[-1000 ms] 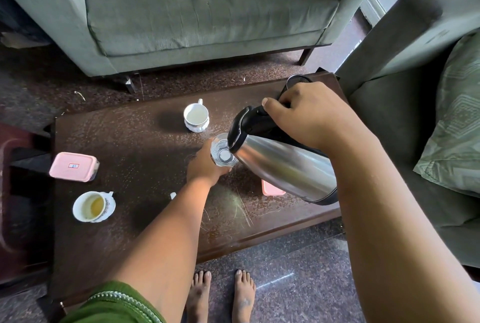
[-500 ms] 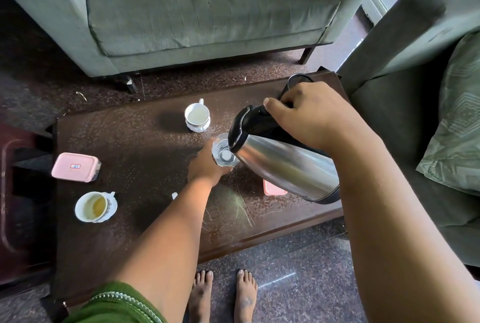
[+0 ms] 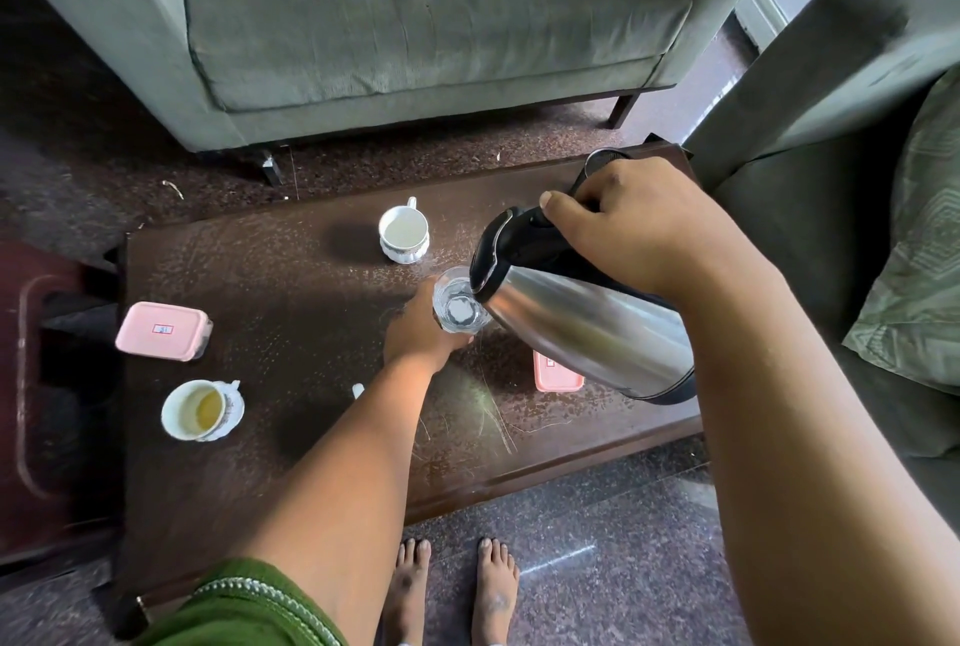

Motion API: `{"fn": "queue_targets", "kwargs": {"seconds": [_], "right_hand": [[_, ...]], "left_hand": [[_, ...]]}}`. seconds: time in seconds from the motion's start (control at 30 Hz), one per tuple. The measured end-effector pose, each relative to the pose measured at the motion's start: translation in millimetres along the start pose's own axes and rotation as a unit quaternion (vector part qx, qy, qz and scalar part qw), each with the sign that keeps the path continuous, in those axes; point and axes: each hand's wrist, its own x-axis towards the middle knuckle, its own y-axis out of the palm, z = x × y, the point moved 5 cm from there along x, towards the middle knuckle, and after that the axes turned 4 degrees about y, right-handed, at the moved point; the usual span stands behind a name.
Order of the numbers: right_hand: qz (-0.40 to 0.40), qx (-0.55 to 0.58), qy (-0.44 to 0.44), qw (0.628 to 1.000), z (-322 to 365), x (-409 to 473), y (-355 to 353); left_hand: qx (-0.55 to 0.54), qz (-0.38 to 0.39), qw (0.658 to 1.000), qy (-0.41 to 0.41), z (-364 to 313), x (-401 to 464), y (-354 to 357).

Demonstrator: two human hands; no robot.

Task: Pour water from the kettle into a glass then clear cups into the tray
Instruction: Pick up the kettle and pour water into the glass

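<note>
Head view: my desk (image 3: 291, 282) carries everything. My right hand (image 3: 639, 230) grips the kettle (image 3: 587, 328) by its handle, tilted so the spout sits over the glass (image 3: 460, 302). My left hand (image 3: 415, 333) wraps the glass, steadying it near the desk's middle. Two cups (image 3: 404, 232) wait, one far, one near-left. I should tilt slowly; the water level is hard to judge from here.

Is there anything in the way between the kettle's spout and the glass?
Nothing visible. The kettle, tilted in the right hand, has its spout right over the rim of the glass, which the left hand holds on the table. The nearest cup stands apart, behind the glass.
</note>
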Motion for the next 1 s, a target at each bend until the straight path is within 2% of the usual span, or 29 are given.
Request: {"fn": "queue_targets", "kwargs": {"seconds": [1.0], "right_hand": [[-0.007, -0.031, -0.024, 0.999, 6.2, -2.3, 5.9]], "left_hand": [[0.017, 0.001, 1.0, 0.016, 12.2, 11.1, 9.0]]}}
